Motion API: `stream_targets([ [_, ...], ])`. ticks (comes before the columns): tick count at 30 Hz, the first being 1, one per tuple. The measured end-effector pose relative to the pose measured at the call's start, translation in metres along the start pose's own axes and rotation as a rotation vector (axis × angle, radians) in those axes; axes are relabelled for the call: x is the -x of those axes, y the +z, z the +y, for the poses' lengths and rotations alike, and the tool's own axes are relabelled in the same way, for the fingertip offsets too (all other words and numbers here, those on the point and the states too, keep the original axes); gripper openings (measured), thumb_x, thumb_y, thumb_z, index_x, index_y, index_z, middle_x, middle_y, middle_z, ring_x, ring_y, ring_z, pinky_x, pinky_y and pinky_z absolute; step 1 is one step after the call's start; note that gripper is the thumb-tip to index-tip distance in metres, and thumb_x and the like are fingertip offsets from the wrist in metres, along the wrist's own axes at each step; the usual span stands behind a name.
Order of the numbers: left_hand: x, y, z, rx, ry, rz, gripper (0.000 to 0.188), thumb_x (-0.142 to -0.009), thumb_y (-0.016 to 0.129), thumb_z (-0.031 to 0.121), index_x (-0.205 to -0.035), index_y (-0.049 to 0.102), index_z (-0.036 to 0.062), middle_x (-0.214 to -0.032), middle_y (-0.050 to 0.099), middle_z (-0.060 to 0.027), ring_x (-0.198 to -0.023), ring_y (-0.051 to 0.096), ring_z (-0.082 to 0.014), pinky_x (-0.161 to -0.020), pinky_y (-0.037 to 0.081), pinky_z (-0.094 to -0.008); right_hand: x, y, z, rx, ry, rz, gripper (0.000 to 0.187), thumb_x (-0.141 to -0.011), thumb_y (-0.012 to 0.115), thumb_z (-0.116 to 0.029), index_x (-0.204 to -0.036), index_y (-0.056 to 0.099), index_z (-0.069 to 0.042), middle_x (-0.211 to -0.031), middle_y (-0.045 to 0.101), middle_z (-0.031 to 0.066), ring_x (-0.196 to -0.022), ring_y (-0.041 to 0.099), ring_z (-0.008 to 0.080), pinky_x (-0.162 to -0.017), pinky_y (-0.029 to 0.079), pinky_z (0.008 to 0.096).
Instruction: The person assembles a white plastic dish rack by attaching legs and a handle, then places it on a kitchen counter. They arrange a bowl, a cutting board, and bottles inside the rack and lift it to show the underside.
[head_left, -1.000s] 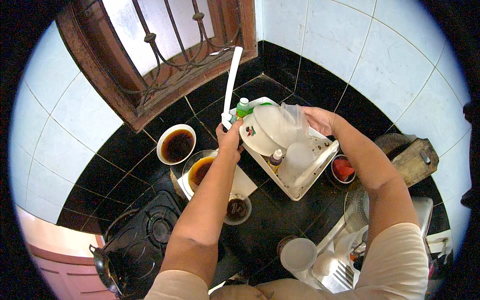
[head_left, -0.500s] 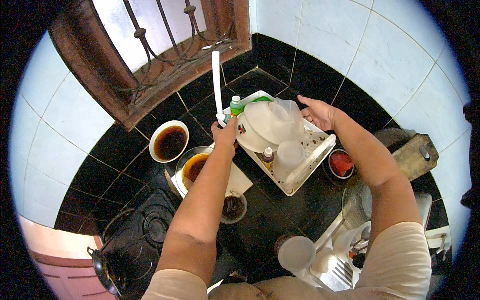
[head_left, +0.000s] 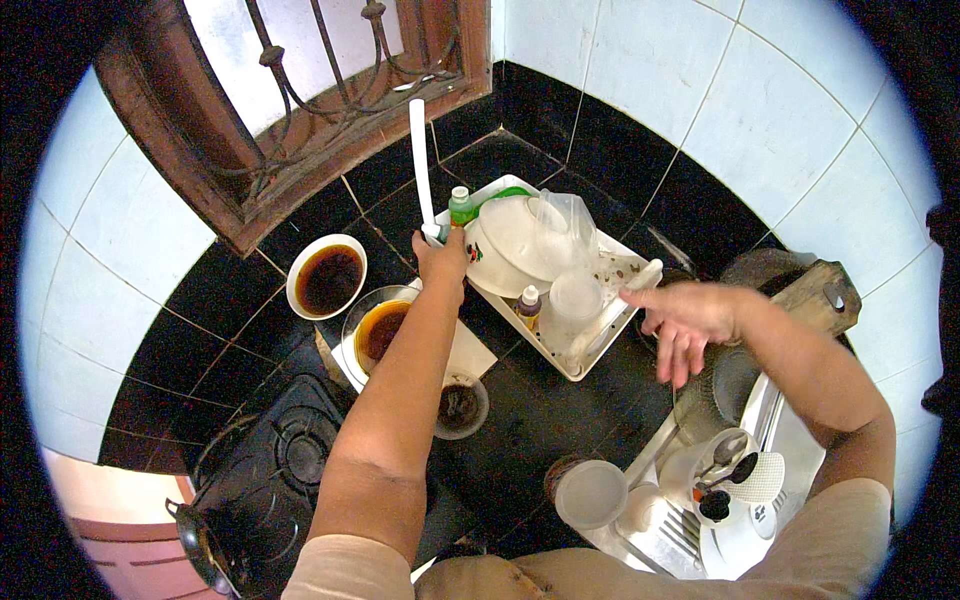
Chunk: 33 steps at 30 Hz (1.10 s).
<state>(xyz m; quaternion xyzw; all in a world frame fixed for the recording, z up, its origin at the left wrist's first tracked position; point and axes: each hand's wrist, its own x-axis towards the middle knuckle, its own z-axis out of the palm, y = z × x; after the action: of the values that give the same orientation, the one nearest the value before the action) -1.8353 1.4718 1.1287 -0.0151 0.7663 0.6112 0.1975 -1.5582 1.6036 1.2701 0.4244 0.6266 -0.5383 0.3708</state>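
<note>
My left hand [head_left: 440, 262] is closed around the base of a white long-handled tool [head_left: 419, 160], at the left edge of a white tray [head_left: 568, 368]; the palm side is hidden. Beside its fingers stands a green bottle [head_left: 460, 205]. My right hand [head_left: 695, 318], slightly blurred, hovers with fingers apart and nothing held, just off the tray's right corner. On the tray lie a white rounded cover [head_left: 515, 240], a clear plastic container [head_left: 567, 228], a translucent cup [head_left: 577, 296] and a small dark dropper bottle [head_left: 529, 305]. Dark specks dot the tray's surface.
To the left are a bowl of dark liquid [head_left: 329, 280], a glass bowl of brown liquid [head_left: 380, 335], a small cup [head_left: 462, 410] and a black stove [head_left: 300, 455]. A wooden board [head_left: 825, 295] leans at right. Nearer stands a metal rack [head_left: 640, 545] with a utensil holder [head_left: 690, 470].
My right hand has left the tray's right edge and come nearer, to the right. My left hand stays by the tray's left edge, now over the white tool's base.
</note>
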Motion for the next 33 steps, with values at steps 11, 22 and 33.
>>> stream_targets([
  [11,-0.006,-0.002,-0.018,-0.054,0.009,-0.052,0.069,-0.083,0.062,0.034,-0.137,0.021,0.0213,-0.119,0.051,-0.0129,-0.099,0.054,-0.0279,-0.073,0.046,-0.0514,-0.038,0.045,0.004,-0.559,-0.339,0.017,0.083,-0.08,0.058,-0.054,-0.14,0.03,-0.003,-0.132,0.043,0.0302,-0.117,0.047,0.0501,-0.087,0.047,0.0593],
  [22,0.011,0.007,-0.01,-0.076,0.016,0.108,0.079,-0.085,0.057,0.026,-0.143,0.006,0.0089,-0.129,0.046,-0.0273,-0.115,0.052,-0.0376,-0.1,0.039,-0.0396,-0.063,0.009,0.005,-0.567,-0.386,0.033,0.082,-0.075,0.064,-0.05,-0.135,0.037,-0.002,-0.127,0.048,0.027,-0.109,0.053,0.0442,-0.088,0.045,0.0595],
  [33,0.01,0.016,0.001,0.045,-0.031,0.126,0.077,-0.086,0.056,0.016,-0.139,0.003,0.0008,-0.131,0.039,-0.0294,-0.119,0.047,-0.0366,-0.103,0.036,-0.0377,-0.097,-0.016,-0.013,-0.519,-0.402,0.106,0.079,-0.075,0.063,-0.05,-0.137,0.037,-0.009,-0.132,0.046,0.0223,-0.115,0.05,0.0395,-0.098,0.035,0.0554],
])
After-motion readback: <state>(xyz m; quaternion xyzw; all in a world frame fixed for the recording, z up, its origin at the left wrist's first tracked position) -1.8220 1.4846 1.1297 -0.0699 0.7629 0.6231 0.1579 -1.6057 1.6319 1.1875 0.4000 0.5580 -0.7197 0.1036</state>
